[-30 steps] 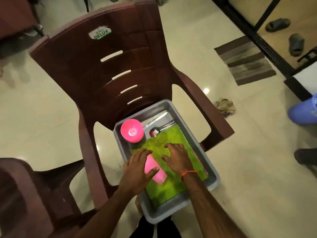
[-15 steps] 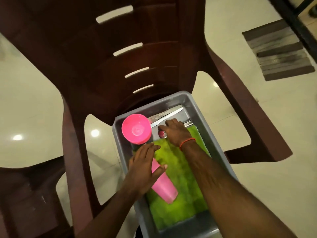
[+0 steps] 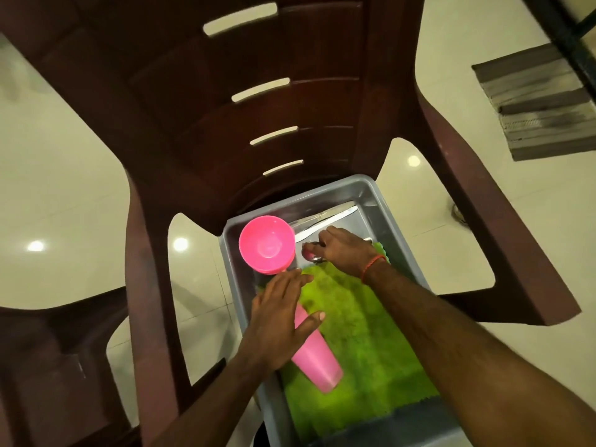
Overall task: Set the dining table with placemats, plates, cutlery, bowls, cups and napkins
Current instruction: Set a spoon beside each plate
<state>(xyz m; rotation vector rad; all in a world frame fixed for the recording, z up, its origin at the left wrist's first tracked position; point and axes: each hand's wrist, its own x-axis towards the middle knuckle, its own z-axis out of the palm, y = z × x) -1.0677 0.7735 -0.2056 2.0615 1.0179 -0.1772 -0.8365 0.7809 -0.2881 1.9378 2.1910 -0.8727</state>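
Note:
A grey tub (image 3: 367,191) rests on the seat of a dark red plastic chair (image 3: 245,101). Inside lie a green placemat (image 3: 361,333), a pink bowl (image 3: 267,243) at the far left, a pink cup (image 3: 317,359) on its side, and steel cutlery (image 3: 325,219) at the far end. My left hand (image 3: 279,321) lies flat over the cup, fingers spread. My right hand (image 3: 342,250) reaches over the cutlery, its fingers curled around a spoon (image 3: 311,254) whose bowl shows below the knuckles.
A second dark red chair (image 3: 48,366) stands at the lower left. A striped doormat (image 3: 535,101) lies on the pale tiled floor at the upper right, beside a dark frame (image 3: 577,37).
My right hand left the placemat, went to the far end of the tub and closed on the spoon. My left hand stayed on the cup. The camera has come closer to the tub.

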